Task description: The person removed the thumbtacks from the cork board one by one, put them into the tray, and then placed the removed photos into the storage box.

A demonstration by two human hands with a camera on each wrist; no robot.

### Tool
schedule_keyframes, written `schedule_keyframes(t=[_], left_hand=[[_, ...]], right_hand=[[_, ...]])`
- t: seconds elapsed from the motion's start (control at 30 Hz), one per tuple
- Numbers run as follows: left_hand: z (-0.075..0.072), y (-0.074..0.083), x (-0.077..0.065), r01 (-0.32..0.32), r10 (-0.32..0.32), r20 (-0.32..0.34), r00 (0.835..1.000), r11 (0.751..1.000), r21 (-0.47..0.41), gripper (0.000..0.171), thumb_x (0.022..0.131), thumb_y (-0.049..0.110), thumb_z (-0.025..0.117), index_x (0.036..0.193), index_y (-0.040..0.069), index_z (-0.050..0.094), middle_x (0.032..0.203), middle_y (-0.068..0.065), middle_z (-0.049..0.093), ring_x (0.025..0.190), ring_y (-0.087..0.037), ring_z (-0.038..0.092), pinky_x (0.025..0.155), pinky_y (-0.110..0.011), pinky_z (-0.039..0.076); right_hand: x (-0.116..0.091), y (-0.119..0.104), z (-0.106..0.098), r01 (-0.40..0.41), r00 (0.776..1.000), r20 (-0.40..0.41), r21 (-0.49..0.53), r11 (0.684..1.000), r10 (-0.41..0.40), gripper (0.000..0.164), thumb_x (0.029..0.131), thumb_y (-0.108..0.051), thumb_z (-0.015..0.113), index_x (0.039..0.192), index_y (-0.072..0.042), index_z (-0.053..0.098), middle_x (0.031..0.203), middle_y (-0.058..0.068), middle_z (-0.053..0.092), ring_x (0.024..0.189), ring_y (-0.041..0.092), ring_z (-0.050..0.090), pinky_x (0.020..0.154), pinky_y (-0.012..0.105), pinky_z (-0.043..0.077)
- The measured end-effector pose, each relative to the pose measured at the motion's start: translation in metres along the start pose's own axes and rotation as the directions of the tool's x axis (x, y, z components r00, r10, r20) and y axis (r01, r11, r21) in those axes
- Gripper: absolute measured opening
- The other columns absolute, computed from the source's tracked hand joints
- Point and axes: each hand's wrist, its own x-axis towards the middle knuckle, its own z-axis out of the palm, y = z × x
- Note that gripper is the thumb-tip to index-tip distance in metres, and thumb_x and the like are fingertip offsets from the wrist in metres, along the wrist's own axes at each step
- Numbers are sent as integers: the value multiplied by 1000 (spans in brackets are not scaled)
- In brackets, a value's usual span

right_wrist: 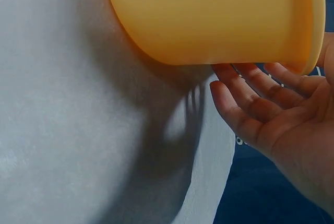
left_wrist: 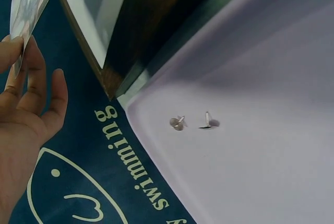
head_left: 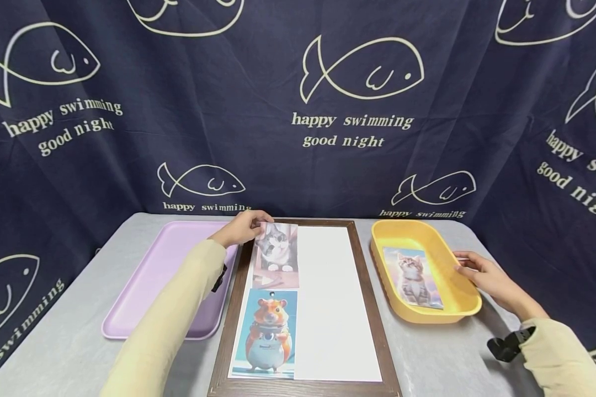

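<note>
My left hand [head_left: 245,227] pinches the upper left corner of a grey-and-white cat picture [head_left: 277,251] between thumb and fingers. The picture overlaps the upper left of a brown-framed white board [head_left: 338,298]; in the left wrist view, the card [left_wrist: 32,4] slants up from the fingertips. Directly below it, a hamster picture [head_left: 268,336] lies on the board with a pin [head_left: 272,294] at its top. At the right, my right hand [head_left: 491,278] holds the rim of a yellow basin [head_left: 459,298], thumb over the edge and fingers along the outside. A kitten picture [head_left: 412,278] lies inside.
Left of the board is a purple tray [head_left: 151,281], partly covered by my left sleeve. Two metal pins [left_wrist: 193,124] lie in it. All stand on a grey table [head_left: 74,331], with a dark blue fish-print curtain [head_left: 268,110] behind and at the sides.
</note>
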Motion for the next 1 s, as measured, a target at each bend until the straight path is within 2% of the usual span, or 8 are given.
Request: schedule_keyframes(t=[0.17,0.23,0.4,0.47,0.7,0.83,1.0], left_hand=[[-5,5,2,2,-2,-3,1000,998,-59,31,84,-11,47,111,-1,60,113,-19,57,95,-25,54,83,-32,46],[-7,7,4,11,-12,-10,1000,997,-72,32,85,-10,47,111,0,61,111,-17,56,91,-23,52,78,-30,46],[-12,14,7,18,-20,-36,999,998,-66,31,84,-7,50,110,6,63,105,-15,55,59,-15,41,56,-23,38],[-14,16,9,9,-12,-44,999,998,-65,31,84,-7,51,110,6,63,105,-15,55,54,-13,38,54,-22,37],[-16,26,15,26,-31,-51,998,995,-92,30,86,-2,52,111,11,63,110,-13,56,56,-13,42,55,-24,39],[-15,32,19,20,-25,-51,998,996,-88,29,88,0,52,112,11,62,113,-12,57,55,-14,41,55,-25,39],[-12,39,25,9,-14,-63,998,996,-84,29,88,0,52,112,11,62,112,-11,57,55,-14,41,55,-24,39]], right_hand=[[0,-1,-3,-10,999,35,38,999,9,46,94,-15,45,128,13,31,102,12,55,80,-3,54,67,23,48],[1,-1,-5,-25,998,60,53,998,22,46,94,-14,45,129,12,30,102,11,56,80,-1,55,66,25,48],[4,-3,-9,-57,991,124,74,996,48,49,94,-11,44,131,13,25,110,21,55,82,-1,56,68,28,49],[5,-3,-10,-67,988,142,78,995,55,50,93,-10,45,131,14,24,112,24,53,83,-1,56,69,28,49],[7,-4,-14,-107,981,169,99,989,89,55,90,-10,50,133,12,23,109,17,55,83,2,57,70,30,50],[8,-2,-16,-102,981,179,125,987,79,55,90,-11,52,132,10,23,109,13,55,84,4,58,71,31,51],[8,-2,-17,-95,981,182,134,986,70,55,89,-11,52,131,9,24,113,17,54,85,4,59,70,30,50]])
